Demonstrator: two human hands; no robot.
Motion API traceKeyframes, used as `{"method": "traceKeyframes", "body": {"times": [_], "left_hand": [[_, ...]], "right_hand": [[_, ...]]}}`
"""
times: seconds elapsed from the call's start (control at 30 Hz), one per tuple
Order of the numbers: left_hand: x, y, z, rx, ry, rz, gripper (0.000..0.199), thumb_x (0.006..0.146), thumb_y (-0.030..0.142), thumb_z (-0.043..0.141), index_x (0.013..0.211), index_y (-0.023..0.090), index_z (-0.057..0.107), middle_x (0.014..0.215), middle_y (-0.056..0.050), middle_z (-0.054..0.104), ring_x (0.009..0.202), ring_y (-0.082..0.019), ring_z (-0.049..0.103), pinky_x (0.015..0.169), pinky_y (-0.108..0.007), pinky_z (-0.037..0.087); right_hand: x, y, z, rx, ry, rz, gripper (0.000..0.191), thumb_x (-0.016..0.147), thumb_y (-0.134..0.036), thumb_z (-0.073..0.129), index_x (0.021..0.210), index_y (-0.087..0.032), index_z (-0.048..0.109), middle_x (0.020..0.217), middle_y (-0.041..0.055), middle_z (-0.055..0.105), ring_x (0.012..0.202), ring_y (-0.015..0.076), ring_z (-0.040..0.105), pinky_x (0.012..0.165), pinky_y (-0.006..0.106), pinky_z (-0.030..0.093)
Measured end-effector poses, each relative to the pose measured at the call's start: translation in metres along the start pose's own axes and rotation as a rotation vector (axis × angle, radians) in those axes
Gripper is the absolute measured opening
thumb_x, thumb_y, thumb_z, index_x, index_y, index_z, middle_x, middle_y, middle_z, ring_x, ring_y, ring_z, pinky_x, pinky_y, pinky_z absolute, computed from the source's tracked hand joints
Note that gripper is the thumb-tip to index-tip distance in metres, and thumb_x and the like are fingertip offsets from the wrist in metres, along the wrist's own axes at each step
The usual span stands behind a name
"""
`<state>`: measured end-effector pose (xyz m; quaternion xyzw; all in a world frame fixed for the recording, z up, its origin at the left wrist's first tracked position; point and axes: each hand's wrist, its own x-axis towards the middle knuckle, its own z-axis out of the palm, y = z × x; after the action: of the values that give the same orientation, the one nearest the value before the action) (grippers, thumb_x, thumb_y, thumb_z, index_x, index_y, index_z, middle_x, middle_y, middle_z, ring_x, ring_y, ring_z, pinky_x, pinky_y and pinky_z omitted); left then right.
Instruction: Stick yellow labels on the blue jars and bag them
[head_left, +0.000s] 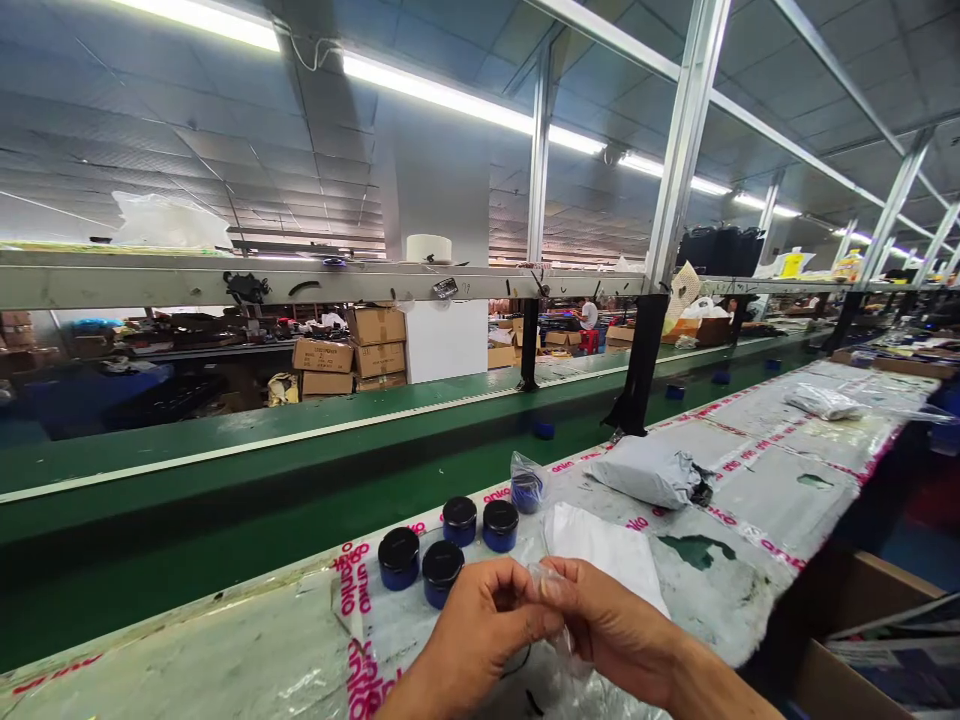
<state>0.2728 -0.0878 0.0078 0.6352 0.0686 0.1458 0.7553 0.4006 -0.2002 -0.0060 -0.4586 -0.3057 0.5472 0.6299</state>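
My left hand [484, 625] and my right hand [619, 625] meet over the near part of the table, fingertips pinched together on a clear plastic bag [550, 588]. The bag's lower part hangs under my right fingers and is partly hidden. Just beyond my left hand stand several blue jars with black lids; the closest jar [442, 572] is partly behind that hand. Farther back, another blue jar [527, 492] sits inside a clear bag. A white sheet or flat bag [600, 545] lies right behind my right hand.
A green conveyor belt [330, 500] runs along the table's far side, with a few small blue items on it. The plastic-covered table [765, 455] bears a white plastic package [649, 470] and a clear bag bundle [825, 402]. Metal posts rise beside the belt. An open carton [862, 610] is at lower right.
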Motion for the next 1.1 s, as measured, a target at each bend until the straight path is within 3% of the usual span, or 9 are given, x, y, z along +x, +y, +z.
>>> {"method": "traceKeyframes", "body": {"times": [0.1, 0.2, 0.3, 0.4, 0.57, 0.77, 0.93, 1.1], "left_hand": [[-0.002, -0.001, -0.008, 0.238, 0.048, -0.028, 0.028, 0.077, 0.041, 0.069, 0.076, 0.019, 0.051, 0.071, -0.004, 0.066, 0.07, -0.019, 0.066, 0.07, -0.03, 0.052], [0.001, -0.003, -0.018, 0.565, 0.203, -0.026, 0.015, 0.084, 0.033, 0.05, 0.076, 0.023, 0.042, 0.064, 0.0, 0.06, 0.061, -0.017, 0.062, 0.06, -0.027, 0.049], [0.005, 0.002, -0.026, 0.839, 0.341, 0.046, 0.012, 0.081, 0.017, 0.048, 0.072, 0.023, 0.042, 0.067, -0.001, 0.059, 0.065, -0.018, 0.06, 0.061, -0.028, 0.043], [0.014, 0.015, -0.031, 1.163, 0.409, 0.15, 0.016, 0.079, 0.006, 0.049, 0.076, 0.021, 0.053, 0.082, -0.003, 0.063, 0.082, -0.022, 0.061, 0.074, -0.033, 0.042], [0.048, 0.039, -0.04, 1.54, 0.491, 0.195, 0.028, 0.089, 0.004, 0.044, 0.105, 0.019, 0.062, 0.098, -0.008, 0.067, 0.097, -0.027, 0.062, 0.084, -0.036, 0.044], [0.085, 0.034, -0.056, 1.791, 0.46, 0.143, 0.014, 0.093, 0.009, 0.054, 0.097, 0.014, 0.066, 0.097, -0.007, 0.07, 0.099, -0.025, 0.065, 0.089, -0.04, 0.05], [0.087, 0.019, -0.056, 1.871, 0.355, 0.097, 0.009, 0.095, 0.017, 0.061, 0.103, 0.014, 0.067, 0.102, -0.003, 0.07, 0.1, -0.021, 0.067, 0.09, -0.042, 0.054], [0.085, 0.022, -0.05, 1.897, 0.282, 0.045, 0.01, 0.096, 0.021, 0.062, 0.102, 0.014, 0.068, 0.104, -0.004, 0.071, 0.1, -0.021, 0.067, 0.09, -0.043, 0.056]], "right_hand": [[-0.002, -0.005, -0.003, -0.135, 0.035, -0.032, 0.047, 0.073, -0.055, 0.078, 0.076, -0.021, 0.046, 0.064, -0.0052, 0.051, 0.053, 0.0083, 0.045, 0.049, 0.02, 0.038], [0.001, -0.014, -0.009, -0.71, 0.24, -0.202, 0.034, 0.085, -0.049, 0.06, 0.072, -0.023, 0.043, 0.059, -0.0043, 0.053, 0.051, 0.0123, 0.05, 0.048, 0.023, 0.041], [0.009, -0.025, -0.013, -1.245, 0.501, -0.421, 0.016, 0.085, -0.029, 0.054, 0.072, -0.022, 0.05, 0.067, 0.0007, 0.061, 0.063, 0.0174, 0.059, 0.059, 0.028, 0.042], [0.023, -0.037, -0.013, -1.42, 0.613, -0.534, 0.01, 0.087, -0.02, 0.05, 0.083, -0.02, 0.059, 0.085, 0.0058, 0.069, 0.079, 0.0217, 0.063, 0.07, 0.032, 0.039], [0.064, -0.056, -0.013, -1.633, 0.722, -0.587, 0.013, 0.096, -0.022, 0.05, 0.098, -0.021, 0.062, 0.091, 0.0048, 0.073, 0.081, 0.0213, 0.068, 0.067, 0.03, 0.038], [0.103, -0.05, -0.028, -1.876, 0.717, -0.586, 0.013, 0.096, -0.012, 0.052, 0.092, -0.02, 0.062, 0.092, 0.0056, 0.072, 0.086, 0.0206, 0.067, 0.065, 0.028, 0.041], [0.102, -0.024, -0.046, -2.049, 0.594, -0.567, 0.019, 0.094, -0.006, 0.053, 0.089, -0.021, 0.063, 0.091, 0.0059, 0.07, 0.087, 0.0222, 0.066, 0.063, 0.029, 0.044], [0.094, -0.017, -0.054, -2.108, 0.588, -0.518, 0.02, 0.093, -0.005, 0.051, 0.09, -0.02, 0.063, 0.089, 0.0062, 0.07, 0.085, 0.0236, 0.067, 0.063, 0.03, 0.047]]}}
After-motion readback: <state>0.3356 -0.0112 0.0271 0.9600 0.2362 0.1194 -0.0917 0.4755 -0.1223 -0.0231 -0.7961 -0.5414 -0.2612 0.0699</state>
